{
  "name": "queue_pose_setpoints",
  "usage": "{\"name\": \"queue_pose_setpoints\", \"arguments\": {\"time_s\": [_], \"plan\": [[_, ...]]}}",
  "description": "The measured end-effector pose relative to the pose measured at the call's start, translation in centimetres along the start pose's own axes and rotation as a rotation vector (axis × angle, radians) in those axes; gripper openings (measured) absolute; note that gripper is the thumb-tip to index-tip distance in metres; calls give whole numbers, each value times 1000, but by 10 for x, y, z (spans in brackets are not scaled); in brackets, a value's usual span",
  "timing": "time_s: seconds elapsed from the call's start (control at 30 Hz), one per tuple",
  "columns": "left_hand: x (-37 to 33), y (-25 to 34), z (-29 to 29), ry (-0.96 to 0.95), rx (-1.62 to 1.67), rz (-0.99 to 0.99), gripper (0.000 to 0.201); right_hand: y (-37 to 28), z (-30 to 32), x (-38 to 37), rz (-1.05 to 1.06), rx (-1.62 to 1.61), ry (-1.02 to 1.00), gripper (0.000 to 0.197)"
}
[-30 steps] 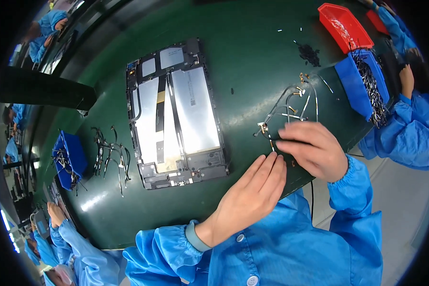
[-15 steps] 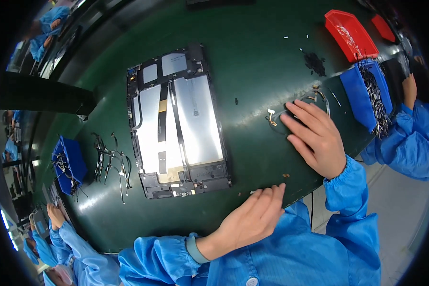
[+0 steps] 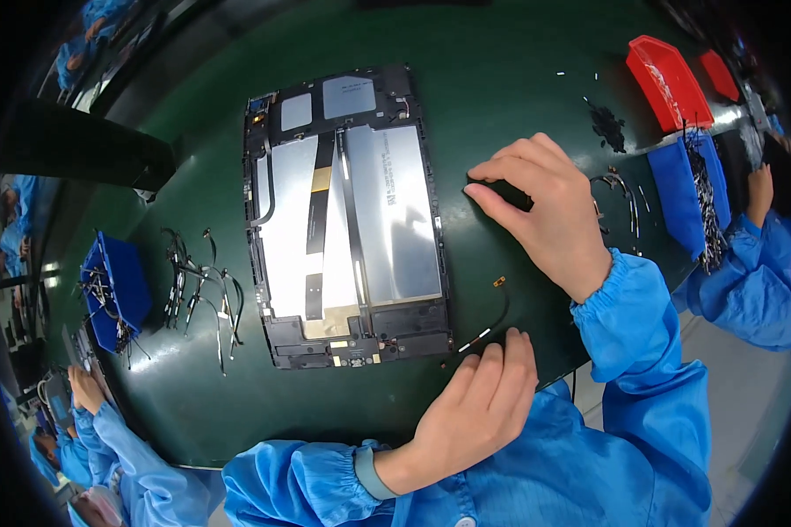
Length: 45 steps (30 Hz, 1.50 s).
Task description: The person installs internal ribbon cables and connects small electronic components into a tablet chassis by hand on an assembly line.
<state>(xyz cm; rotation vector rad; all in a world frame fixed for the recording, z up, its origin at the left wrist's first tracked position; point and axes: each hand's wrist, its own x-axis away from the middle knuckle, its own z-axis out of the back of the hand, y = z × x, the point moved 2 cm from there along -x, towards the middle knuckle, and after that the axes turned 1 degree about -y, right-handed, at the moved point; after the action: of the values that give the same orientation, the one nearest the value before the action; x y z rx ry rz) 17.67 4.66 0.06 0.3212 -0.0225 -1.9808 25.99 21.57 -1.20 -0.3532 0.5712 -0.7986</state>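
Cable [image 3: 506,306], thin, dark, curved, with gold connector [image 3: 499,282] and white-marked lower end.

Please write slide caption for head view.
Left hand by a thin cable, right hand over a green worktable, beside an opened tablet.

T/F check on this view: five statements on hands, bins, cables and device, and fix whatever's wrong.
1. A thin cable lies just beyond the left hand. True.
2. The right hand has all its fingers held straight. False: they are curved, with the thumb toward the forefinger.
3. The red bin sits next to a blue bin. True.
4. The flat device lies right of both hands. False: it lies left.
5. Loose cables lie left of the device. True.
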Motion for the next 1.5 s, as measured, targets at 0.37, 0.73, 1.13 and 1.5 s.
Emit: {"name": "queue_pose_setpoints", "arguments": {"time_s": [0.37, 0.73, 1.13, 1.5], "plan": [[-2, -5, -2, 31, 42, -65, 26, 17, 20, -12, 146, -85, -157, 27], [-9, -13, -6, 2, 65, -57, 25, 37, 11, -27, 331, -94, -280, 15], [-13, -15, -8, -40, 26, -23, 29, 36, 11, -25, 387, -77, -260, 18], [-14, -16, -13, -24, -73, -31, 29, -11, 18, 47, 204, -11, -200, 24]]}}
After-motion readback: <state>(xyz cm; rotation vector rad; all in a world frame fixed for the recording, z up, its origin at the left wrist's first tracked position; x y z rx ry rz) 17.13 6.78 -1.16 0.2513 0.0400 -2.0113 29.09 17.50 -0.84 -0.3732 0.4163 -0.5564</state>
